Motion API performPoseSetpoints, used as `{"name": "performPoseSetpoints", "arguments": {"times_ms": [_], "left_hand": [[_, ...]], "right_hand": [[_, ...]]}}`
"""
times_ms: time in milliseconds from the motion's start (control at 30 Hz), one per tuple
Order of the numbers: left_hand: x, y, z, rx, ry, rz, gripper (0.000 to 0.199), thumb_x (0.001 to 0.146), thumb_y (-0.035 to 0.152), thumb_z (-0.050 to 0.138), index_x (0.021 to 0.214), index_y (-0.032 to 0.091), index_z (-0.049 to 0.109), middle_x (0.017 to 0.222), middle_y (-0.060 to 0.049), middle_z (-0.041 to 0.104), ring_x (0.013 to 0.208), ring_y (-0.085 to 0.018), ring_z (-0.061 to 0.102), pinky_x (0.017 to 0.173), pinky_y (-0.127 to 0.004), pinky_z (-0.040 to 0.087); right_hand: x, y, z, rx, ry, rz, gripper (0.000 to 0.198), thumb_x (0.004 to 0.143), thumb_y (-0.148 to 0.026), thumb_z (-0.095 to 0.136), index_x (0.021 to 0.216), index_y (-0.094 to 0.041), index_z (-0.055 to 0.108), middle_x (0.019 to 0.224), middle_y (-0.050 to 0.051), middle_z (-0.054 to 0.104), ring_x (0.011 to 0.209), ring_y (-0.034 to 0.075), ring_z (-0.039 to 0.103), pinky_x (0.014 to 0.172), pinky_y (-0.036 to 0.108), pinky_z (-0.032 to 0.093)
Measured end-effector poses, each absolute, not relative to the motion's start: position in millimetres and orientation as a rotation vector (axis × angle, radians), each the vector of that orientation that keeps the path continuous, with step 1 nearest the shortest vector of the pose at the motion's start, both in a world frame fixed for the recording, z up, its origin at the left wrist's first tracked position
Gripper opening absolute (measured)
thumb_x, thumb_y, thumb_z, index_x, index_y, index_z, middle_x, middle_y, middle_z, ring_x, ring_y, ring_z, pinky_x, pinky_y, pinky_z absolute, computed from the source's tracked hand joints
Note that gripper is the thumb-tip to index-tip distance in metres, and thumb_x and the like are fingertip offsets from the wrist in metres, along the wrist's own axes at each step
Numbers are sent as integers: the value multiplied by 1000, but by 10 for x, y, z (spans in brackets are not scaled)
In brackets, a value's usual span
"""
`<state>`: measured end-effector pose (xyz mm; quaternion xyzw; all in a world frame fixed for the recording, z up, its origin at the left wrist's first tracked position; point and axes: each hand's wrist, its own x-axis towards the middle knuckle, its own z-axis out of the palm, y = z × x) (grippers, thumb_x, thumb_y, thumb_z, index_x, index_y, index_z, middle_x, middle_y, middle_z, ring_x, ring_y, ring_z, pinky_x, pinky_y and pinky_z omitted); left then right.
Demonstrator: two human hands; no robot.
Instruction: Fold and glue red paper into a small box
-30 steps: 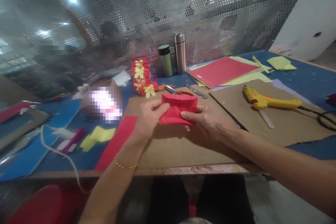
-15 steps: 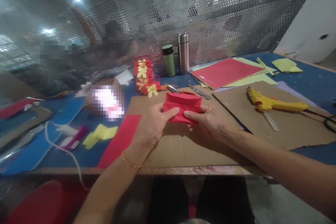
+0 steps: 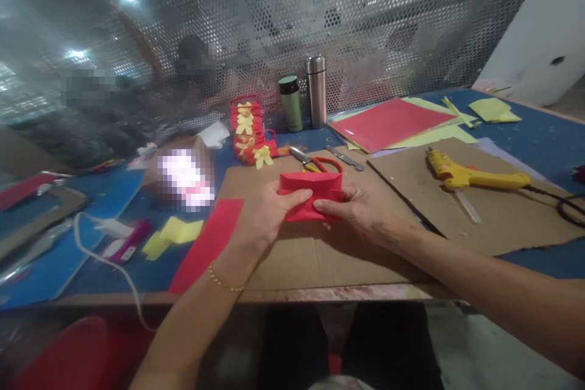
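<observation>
A folded red paper pouch point(image 3: 311, 181) is held between both hands above the cardboard sheet point(image 3: 320, 262). My left hand point(image 3: 269, 210) grips its left side, thumb flat on the front. On the right side, my right hand point(image 3: 361, 207) pinches it with the thumb pressed on the front; the fingers behind are hidden. Just beyond the pouch lie scissors point(image 3: 326, 162) with orange-red handles, and a grey metal craft knife point(image 3: 345, 157). Behind them stand small red paper bags point(image 3: 247, 134) with yellow bows.
A yellow glue gun point(image 3: 475, 177) rests on cardboard at right, its cord trailing off. Red sheet point(image 3: 393, 123), green tumbler point(image 3: 291, 106) and steel flask point(image 3: 316, 94) stand or lie at the back. Left are a red strip point(image 3: 210, 244), yellow paper point(image 3: 173, 233) and a white cable point(image 3: 123, 274).
The pouch has come slightly lower and nearer with both hands, its top edge now looking flatter. More of the scissors' handles shows behind it. The view has shifted a little.
</observation>
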<state>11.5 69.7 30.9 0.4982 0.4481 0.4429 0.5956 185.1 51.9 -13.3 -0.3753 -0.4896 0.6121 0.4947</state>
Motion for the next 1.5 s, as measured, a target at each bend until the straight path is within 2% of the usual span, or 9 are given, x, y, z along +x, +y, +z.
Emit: {"name": "performPoseSetpoints", "arguments": {"times_ms": [233, 400, 533, 700, 833, 1033, 1200, 1367, 1500], "left_hand": [[70, 735, 192, 1248, 1087, 1079, 39, 67, 31, 89, 102, 17, 81, 93, -9, 81, 79, -21, 74, 77, -35, 61], [99, 709, 225, 1248, 1070, 1024, 35, 69, 28, 89, 100, 16, 81, 93, -9, 81, 80, -19, 73, 78, -33, 59], [109, 726, 282, 1116, 1014, 951, 29, 72, 27, 86, 96, 13, 80, 88, -9, 80, 73, -17, 72, 74, -30, 57], [47, 761, 330, 1139, 979, 929, 30, 77, 35, 83, 97, 14, 81, 80, -7, 79, 69, -16, 70, 71, -29, 56], [13, 764, 302, 1202, 995, 930, 31, 72, 35, 86, 95, 14, 81, 80, -7, 79, 72, -17, 70, 70, -29, 56], [-4, 788, 186, 1356, 1049, 1004, 32, 78, 38, 82, 103, 18, 81, 88, -7, 80, 74, -17, 71, 68, -28, 54], [30, 842, 214, 1280, 962, 946, 36, 76, 38, 83, 104, 16, 80, 86, -7, 79, 77, -18, 71, 75, -32, 56], [3, 883, 231, 1291, 989, 951, 28, 77, 43, 81, 87, 17, 79, 79, -5, 77, 70, -15, 67, 70, -27, 52], [-18, 852, 272, 1316, 1049, 978, 19, 75, 37, 81, 74, 18, 77, 69, -3, 73, 61, -13, 62, 62, -25, 47]], "right_hand": [[1859, 516, -129, -910, -1143, 1529, 40, 69, -58, 86, 74, -20, 75, 64, 1, 67, 57, 13, 56, 56, 29, 46], [1868, 507, -120, -873, -992, 1559, 32, 67, -48, 91, 83, -23, 80, 82, 3, 77, 74, 18, 68, 74, 34, 55], [1884, 516, -101, -909, -943, 1604, 31, 62, -44, 94, 80, -23, 81, 78, 3, 77, 72, 17, 69, 79, 36, 56], [1907, 510, -53, -872, -952, 1611, 29, 64, -39, 93, 86, -23, 83, 87, 4, 81, 77, 19, 71, 82, 37, 56], [1904, 517, -71, -848, -952, 1620, 29, 64, -37, 93, 88, -23, 83, 83, 4, 81, 75, 20, 72, 83, 39, 57], [1861, 534, -120, -842, -892, 1625, 32, 63, -35, 94, 90, -24, 83, 88, 4, 81, 83, 23, 75, 90, 43, 57], [1884, 563, -122, -855, -905, 1583, 33, 62, -37, 94, 89, -24, 83, 90, 5, 81, 86, 23, 74, 93, 43, 56], [1957, 611, -108, -868, -938, 1528, 34, 58, -39, 95, 85, -24, 83, 86, 3, 81, 81, 22, 72, 90, 41, 56], [1961, 614, -88, -881, -986, 1511, 29, 61, -40, 94, 83, -25, 83, 86, 3, 80, 84, 22, 72, 88, 40, 56]]}}
